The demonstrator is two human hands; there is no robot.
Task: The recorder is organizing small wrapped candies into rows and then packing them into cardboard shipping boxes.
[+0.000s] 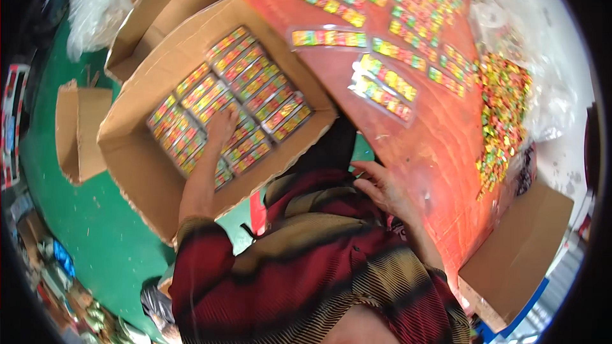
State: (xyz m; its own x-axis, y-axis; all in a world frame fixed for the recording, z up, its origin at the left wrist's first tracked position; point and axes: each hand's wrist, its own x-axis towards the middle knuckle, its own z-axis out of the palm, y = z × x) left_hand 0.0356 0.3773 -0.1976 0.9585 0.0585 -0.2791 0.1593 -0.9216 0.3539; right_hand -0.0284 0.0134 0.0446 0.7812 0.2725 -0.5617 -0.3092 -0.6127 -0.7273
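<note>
Packs [256, 81] are being touched in box [131, 153] by left hand [222, 127], grip can't be told; right hand [384, 189] being held loosely open.

You have a green floor [83, 229] spreading out to your left. A red-orange table [446, 146] stands on your right.

The open cardboard box [131, 153] is plain brown; the flat rectangular packs [260, 79] inside show multicoloured rows of red, yellow, green and pink. The smooth table [440, 172] is orange-red with faint darker streaks. The heap of small shiny loose pieces [503, 102] mixes gold, red and green. The floor [92, 223] is solid green. The loose fabric shirt [306, 258] has blurred bands of dark red, black and tan, with fine ribbed stripes.
</note>
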